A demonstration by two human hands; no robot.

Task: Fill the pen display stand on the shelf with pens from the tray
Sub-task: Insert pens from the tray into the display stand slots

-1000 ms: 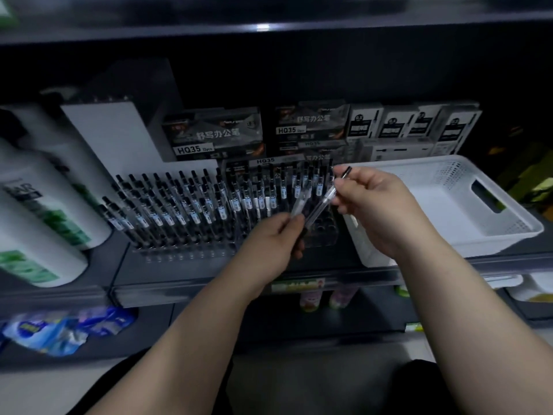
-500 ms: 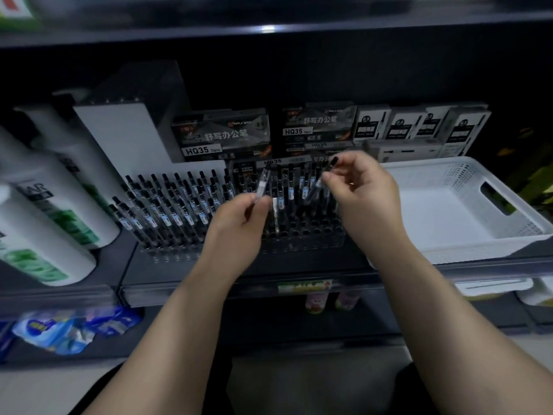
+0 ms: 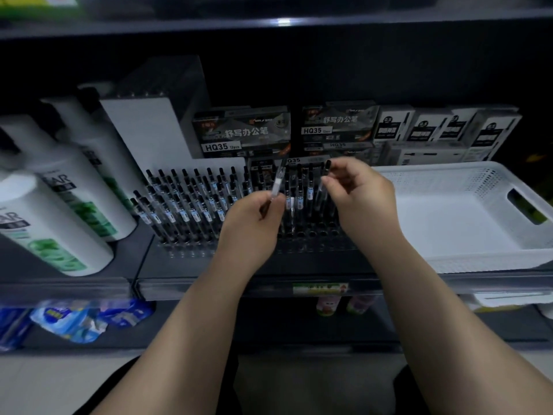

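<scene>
The pen display stand (image 3: 191, 245) sits on the middle shelf, holding several rows of clear pens with black caps. My left hand (image 3: 251, 223) pinches one clear pen (image 3: 276, 184) upright above the stand's middle. My right hand (image 3: 359, 196) pinches a second pen (image 3: 324, 178) over the stand's right end, its lower part down among the standing pens. The white plastic tray (image 3: 466, 259) lies to the right of the stand; no pens show inside it.
White bottles with green labels (image 3: 68, 211) stand left of the stand. Boxes of pens (image 3: 242, 133) line the back of the shelf. A shelf above overhangs. Blue packets (image 3: 74, 319) and small bottles lie on the lower shelf.
Each hand took one pen of the pair held together earlier. Both hands rose over the stand, and the right-hand pen has gone down among the standing pens.
</scene>
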